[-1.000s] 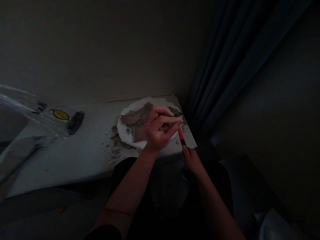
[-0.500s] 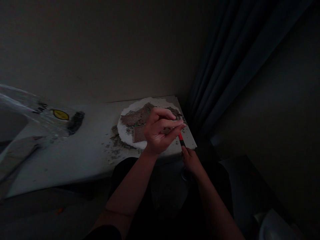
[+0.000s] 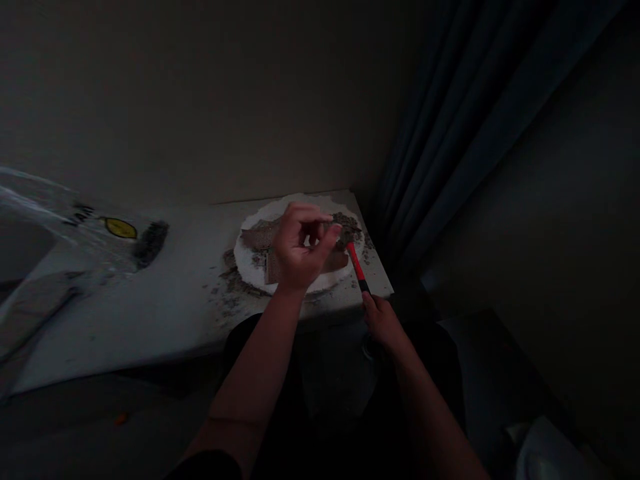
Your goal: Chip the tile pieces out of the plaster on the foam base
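Note:
My left hand point(image 3: 303, 247) hovers over a round white board point(image 3: 245, 267) with a ragged edge. Its thumb and fingertips come together in a pinch; whatever sits between them is too small and dark to make out. Flat brownish, grainy slabs point(image 3: 257, 237) lie on the board, partly hidden behind this hand. My right hand point(image 3: 383, 319) is closed around the black end of a red-and-black hammer handle point(image 3: 356, 263). The tool's dark head rests by the crumbled grey-brown bits point(image 3: 347, 223) on the board's right side.
The pale table point(image 3: 165, 307) carries loose crumbs point(image 3: 230, 293) left of the board. A clear plastic bag point(image 3: 100, 233) with a yellow oval label and dark contents stands at the left. A blue-grey curtain point(image 3: 440, 133) hangs at the right, and a wall rises behind.
My left hand has drawn back leftward from above the hammer, uncovering more of the red handle and the crumbled bits. My right hand has barely moved and keeps its hold.

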`<state>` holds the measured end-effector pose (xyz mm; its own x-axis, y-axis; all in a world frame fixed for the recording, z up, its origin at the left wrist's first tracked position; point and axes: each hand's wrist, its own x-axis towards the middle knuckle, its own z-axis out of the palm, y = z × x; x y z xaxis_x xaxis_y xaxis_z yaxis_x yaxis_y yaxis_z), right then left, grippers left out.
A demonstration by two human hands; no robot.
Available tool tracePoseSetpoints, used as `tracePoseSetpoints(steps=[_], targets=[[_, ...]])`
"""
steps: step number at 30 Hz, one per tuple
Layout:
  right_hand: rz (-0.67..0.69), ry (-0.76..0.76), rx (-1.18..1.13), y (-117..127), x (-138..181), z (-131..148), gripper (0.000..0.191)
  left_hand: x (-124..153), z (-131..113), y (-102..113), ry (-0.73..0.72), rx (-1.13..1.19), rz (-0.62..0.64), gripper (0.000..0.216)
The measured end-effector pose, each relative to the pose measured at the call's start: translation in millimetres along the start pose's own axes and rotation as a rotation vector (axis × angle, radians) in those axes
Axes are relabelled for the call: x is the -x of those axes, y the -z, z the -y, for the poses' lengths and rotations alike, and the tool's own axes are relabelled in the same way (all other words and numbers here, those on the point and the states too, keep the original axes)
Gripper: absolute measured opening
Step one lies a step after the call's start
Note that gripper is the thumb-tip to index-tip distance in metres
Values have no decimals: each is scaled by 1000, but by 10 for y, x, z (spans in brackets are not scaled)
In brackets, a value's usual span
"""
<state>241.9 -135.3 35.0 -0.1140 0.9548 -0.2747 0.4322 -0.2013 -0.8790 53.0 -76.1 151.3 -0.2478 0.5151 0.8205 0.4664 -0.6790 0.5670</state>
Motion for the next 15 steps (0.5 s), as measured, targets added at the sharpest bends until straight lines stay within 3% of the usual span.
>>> tracePoseSetpoints(steps=[5, 8, 11, 15], targets=[[-19, -3, -15, -10, -13, -34, 52, 280, 880, 36, 311, -192, 144, 11], [-22, 7, -13, -7, -12, -6, 52, 505, 1252, 12, 469, -344, 409, 14], [-27, 37, -18, -5, -2, 44, 52, 641, 1382, -77, 459, -443, 605, 19], [-20, 80, -28, -10, 14, 83, 51, 712, 1397, -221, 444, -563, 681, 21]])
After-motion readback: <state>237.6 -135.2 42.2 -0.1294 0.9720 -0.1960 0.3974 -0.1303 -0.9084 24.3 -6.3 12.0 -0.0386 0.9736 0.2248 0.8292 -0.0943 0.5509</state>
